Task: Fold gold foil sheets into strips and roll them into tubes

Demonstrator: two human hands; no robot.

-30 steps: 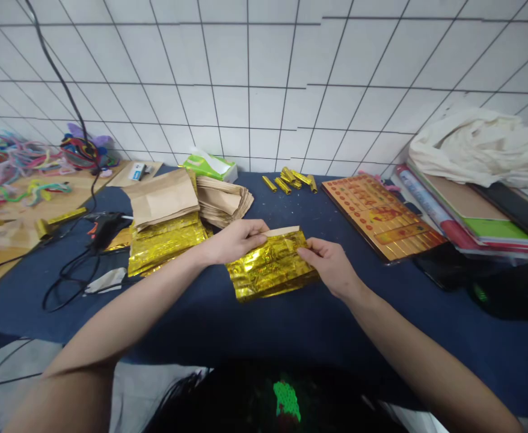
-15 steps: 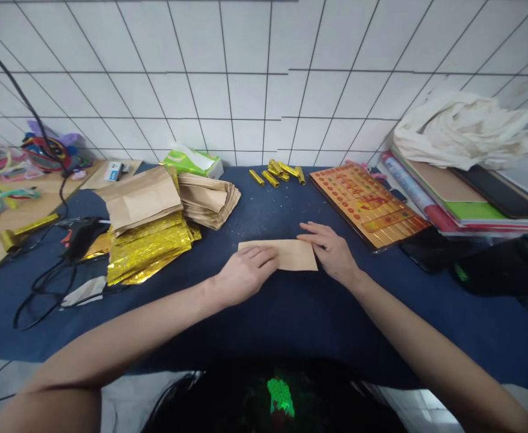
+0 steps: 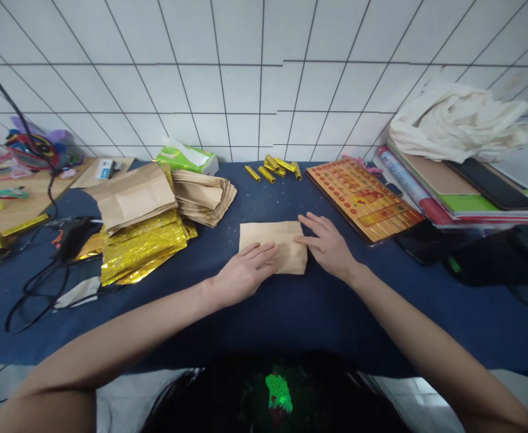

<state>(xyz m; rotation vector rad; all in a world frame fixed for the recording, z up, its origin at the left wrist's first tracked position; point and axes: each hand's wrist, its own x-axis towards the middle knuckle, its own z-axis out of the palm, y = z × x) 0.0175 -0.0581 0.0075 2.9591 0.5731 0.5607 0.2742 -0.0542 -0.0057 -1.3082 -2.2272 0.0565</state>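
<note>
and i see smoothing, i'd judge: left hand (image 3: 246, 273) flat on brown paper (image 3: 268, 231), right hand (image 3: 327, 245) spread at its edge (hands apart, ungripped); steady pressure's called for.

Your view softly and evenly lit, glints on the gold foil (image 3: 144, 243), wall tiles (image 3: 237, 36) slanting outward, your dark clothing (image 3: 219, 397) losing detail.

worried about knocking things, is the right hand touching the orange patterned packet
Apart: the head view shows a strip of blue cloth between the right hand and the orange patterned packet.
</note>
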